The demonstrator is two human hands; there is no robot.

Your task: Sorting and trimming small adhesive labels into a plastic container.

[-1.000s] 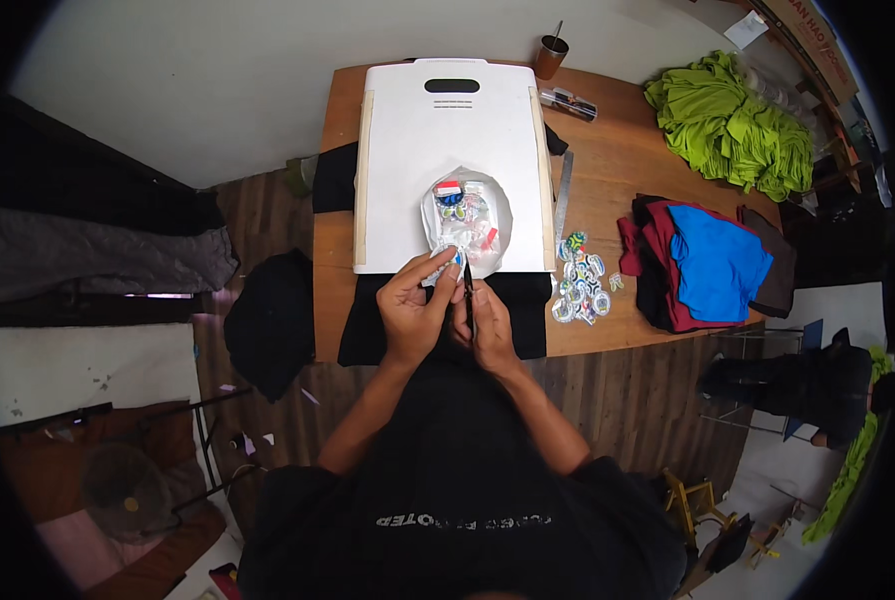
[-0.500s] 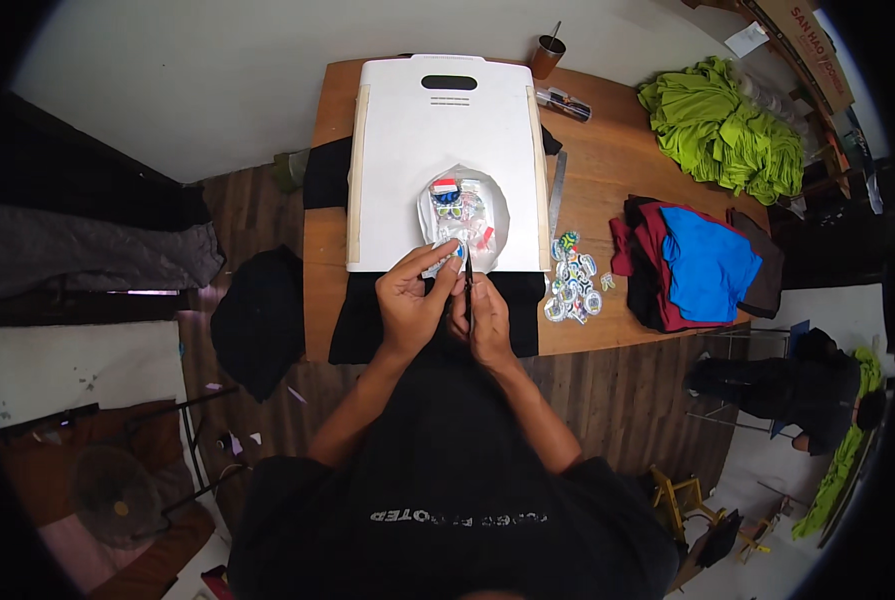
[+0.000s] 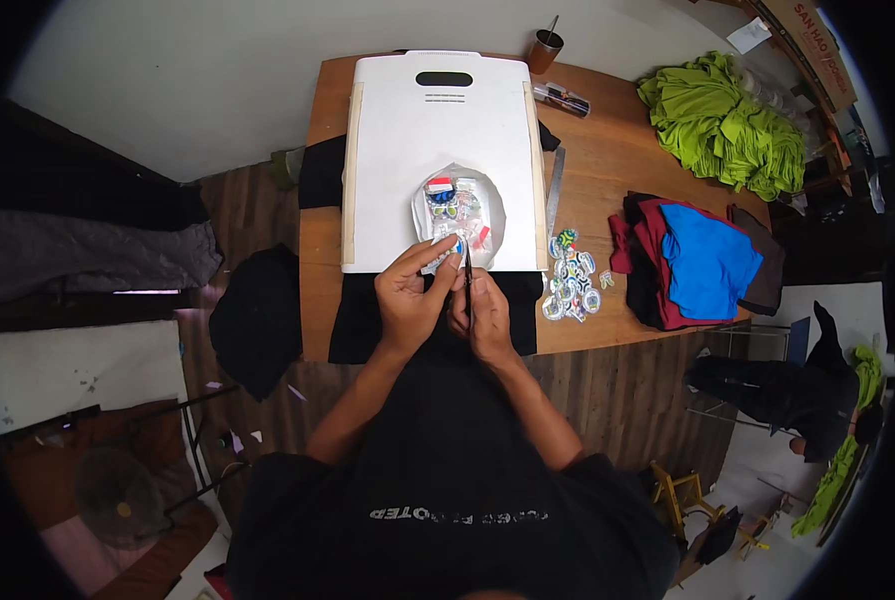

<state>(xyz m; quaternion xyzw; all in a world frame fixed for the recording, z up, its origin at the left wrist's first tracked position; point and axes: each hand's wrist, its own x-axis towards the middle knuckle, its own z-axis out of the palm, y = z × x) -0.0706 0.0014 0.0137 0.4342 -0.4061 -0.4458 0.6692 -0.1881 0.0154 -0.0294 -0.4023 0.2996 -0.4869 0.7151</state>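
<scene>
My left hand (image 3: 407, 300) pinches a small printed transfer cutout (image 3: 458, 246), white with a bit of blue, between thumb and fingers. In my right hand (image 3: 489, 318) is a pair of dark scissors (image 3: 469, 270), its blades pointing away from me against the edge of the cutout. The fingers partly hide both the piece and the scissor handles. Just beyond my hands, a round white container (image 3: 494, 230), perhaps a bag or bowl, holds printed scraps in red, blue and clear film. It rests on the near part of a white board (image 3: 397, 150).
Right of the board, a pile of cut-out transfers (image 3: 572, 285) and a metal ruler (image 3: 555, 190) lie on the wooden table (image 3: 607, 150). Folded shirts (image 3: 707, 265), a lime-green cloth heap (image 3: 722, 130) and a brown cup (image 3: 544, 52) stand farther off. A co-worker (image 3: 797, 390) is at right.
The board and table have shifted slightly left in the picture. My hands keep nearly the same grip on the cutout and scissors. The co-worker at right has changed posture.
</scene>
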